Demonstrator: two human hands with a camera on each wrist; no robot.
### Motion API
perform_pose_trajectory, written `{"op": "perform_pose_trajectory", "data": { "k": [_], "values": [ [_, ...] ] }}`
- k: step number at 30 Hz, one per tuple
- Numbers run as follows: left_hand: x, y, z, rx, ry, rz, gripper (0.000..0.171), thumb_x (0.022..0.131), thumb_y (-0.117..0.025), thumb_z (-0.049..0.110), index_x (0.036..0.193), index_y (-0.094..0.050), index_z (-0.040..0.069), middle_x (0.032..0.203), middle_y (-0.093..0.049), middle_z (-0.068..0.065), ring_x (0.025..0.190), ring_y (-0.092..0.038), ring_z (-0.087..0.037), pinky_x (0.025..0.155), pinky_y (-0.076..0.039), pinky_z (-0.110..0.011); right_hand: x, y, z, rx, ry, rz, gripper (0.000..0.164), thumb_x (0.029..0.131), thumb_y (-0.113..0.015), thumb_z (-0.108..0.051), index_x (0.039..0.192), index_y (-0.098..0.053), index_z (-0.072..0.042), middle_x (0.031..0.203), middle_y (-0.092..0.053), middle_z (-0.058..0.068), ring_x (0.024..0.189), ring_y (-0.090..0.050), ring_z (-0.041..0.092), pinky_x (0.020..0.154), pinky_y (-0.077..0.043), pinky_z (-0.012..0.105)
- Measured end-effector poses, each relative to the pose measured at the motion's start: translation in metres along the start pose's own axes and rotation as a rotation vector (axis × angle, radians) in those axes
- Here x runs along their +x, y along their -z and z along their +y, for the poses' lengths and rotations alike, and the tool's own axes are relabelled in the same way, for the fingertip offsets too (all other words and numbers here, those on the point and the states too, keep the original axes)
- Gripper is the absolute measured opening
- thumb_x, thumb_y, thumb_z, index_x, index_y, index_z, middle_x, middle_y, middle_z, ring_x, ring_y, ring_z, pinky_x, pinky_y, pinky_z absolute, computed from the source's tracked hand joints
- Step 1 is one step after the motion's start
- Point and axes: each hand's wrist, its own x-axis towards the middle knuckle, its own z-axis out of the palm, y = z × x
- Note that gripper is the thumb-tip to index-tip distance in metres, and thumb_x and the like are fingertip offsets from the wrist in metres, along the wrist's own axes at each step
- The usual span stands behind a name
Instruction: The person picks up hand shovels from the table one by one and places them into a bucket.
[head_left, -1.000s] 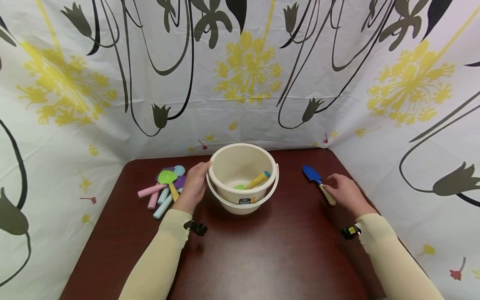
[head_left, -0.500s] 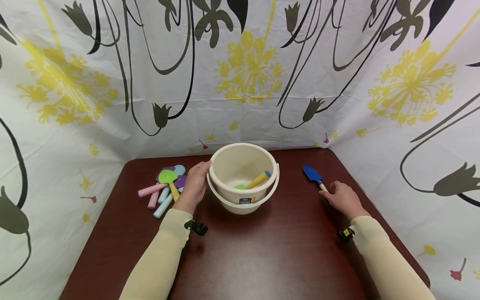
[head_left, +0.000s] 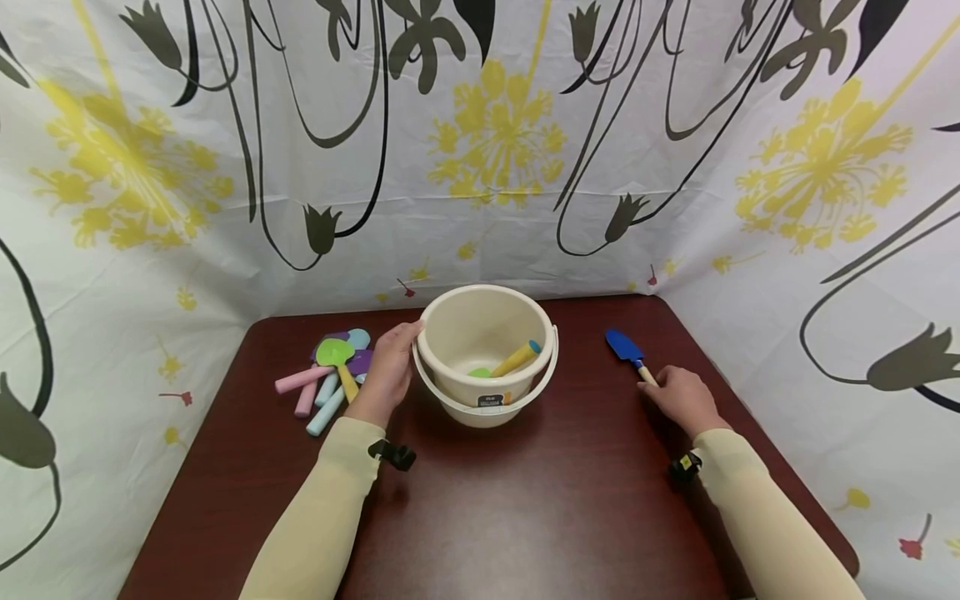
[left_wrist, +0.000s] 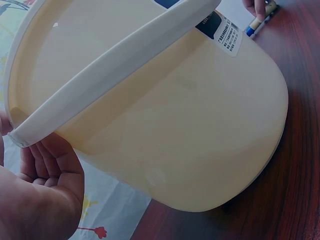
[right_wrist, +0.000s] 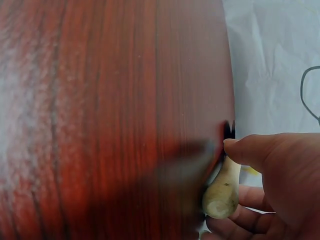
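Note:
A cream plastic bucket (head_left: pixel 467 390) with its handle hanging down in front stands at mid-table. My left hand (head_left: pixel 387 367) grips its left rim, thumb over the edge; in the left wrist view the curled fingers of the left hand (left_wrist: pixel 55 175) sit under the handle's end. Inside the bucket lies a toy shovel (head_left: pixel 516 358) with a yellow handle and a green end. On the right, my right hand (head_left: pixel 684 400) holds the pale wooden handle of a small blue trowel (head_left: pixel 622 344). The right wrist view shows the thumb against that wooden handle (right_wrist: pixel 222 195), with fingers beneath; the blade is hidden there.
Left of the bucket lies a pile of toy shovels, including a green one (head_left: pixel 335 352), a purple head (head_left: pixel 360 363), pink handles (head_left: pixel 303 381) and a light blue handle (head_left: pixel 326 414). A patterned white curtain (head_left: pixel 480 242) surrounds the dark red table (head_left: pixel 525 517).
The right hand has come down onto the trowel's handle and closed round it. My left hand and the bucket have stayed in place.

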Motion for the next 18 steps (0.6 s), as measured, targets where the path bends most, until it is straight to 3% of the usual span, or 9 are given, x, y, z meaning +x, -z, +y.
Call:
{"op": "perform_pose_trajectory", "data": {
  "k": [18],
  "values": [
    [0.0013,0.0004,-0.0008,-0.017,0.003,-0.006,0.023,0.11,-0.069,0.021,0.095,-0.072,0.004,0.092,-0.065,-0.004,0.087,-0.061,-0.015,0.079,-0.055,-0.024,0.0074,-0.0015,0.0029,0.027,-0.022,0.026,0.03,0.104,-0.072,-0.028,0.09,-0.07,-0.001,0.079,-0.067,0.011,0.07,-0.063,0.028,0.063,-0.049,0.04]
  ]
}}
